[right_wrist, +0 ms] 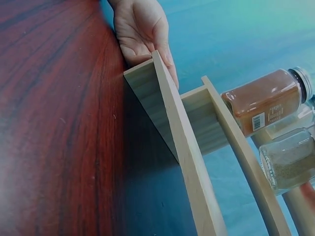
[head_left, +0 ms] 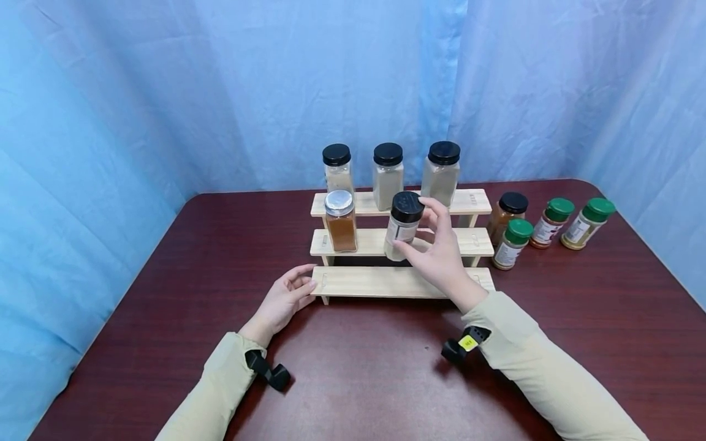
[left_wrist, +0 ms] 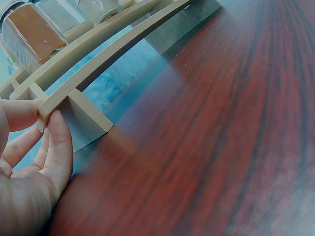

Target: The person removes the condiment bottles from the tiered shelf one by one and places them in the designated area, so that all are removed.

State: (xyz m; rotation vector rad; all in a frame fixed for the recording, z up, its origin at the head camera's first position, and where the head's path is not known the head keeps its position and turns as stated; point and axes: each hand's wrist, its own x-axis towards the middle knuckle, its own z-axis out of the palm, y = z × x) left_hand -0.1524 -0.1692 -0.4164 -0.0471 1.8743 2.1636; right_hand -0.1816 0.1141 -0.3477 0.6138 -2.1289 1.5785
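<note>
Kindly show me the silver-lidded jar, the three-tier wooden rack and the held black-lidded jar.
Silver-lidded spice jar (head_left: 342,233): head view, its body
Three-tier wooden rack (head_left: 377,282): head view, lowest shelf
Held black-lidded jar (head_left: 401,230): head view, label

Pale yel-grn sleeves (head_left: 551,364), blk wrist cams (head_left: 280,378), yel label (head_left: 468,343) on R

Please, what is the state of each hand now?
Left hand: closed, holding the bottom wooden shelf.
Right hand: closed, holding a black-lidded jar.
</note>
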